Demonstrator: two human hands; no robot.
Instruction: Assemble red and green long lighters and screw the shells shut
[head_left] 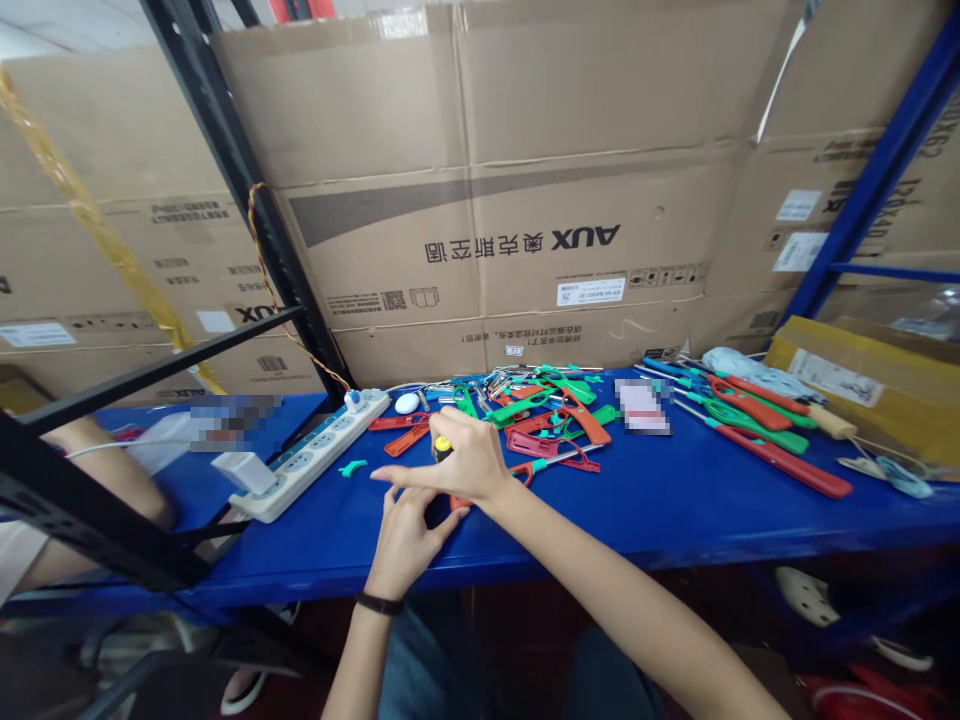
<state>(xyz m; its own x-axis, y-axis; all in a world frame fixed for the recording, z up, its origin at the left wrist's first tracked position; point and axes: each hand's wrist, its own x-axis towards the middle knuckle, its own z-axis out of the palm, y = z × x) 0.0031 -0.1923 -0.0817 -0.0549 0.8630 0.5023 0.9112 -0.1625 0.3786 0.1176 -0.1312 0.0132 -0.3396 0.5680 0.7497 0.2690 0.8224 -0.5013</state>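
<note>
A black wristband (379,603) rings the near forearm of the left hand (405,538), which rises from below with its fingers stretched up under the right hand (463,466); I cannot tell how firmly it grips. The right arm crosses in from the lower right, its hand curled tight around a small yellow-and-black-handled screwdriver (442,447), above an orange-red plastic piece (459,504) on the blue metal table (675,505), near a white power strip (315,456).
</note>
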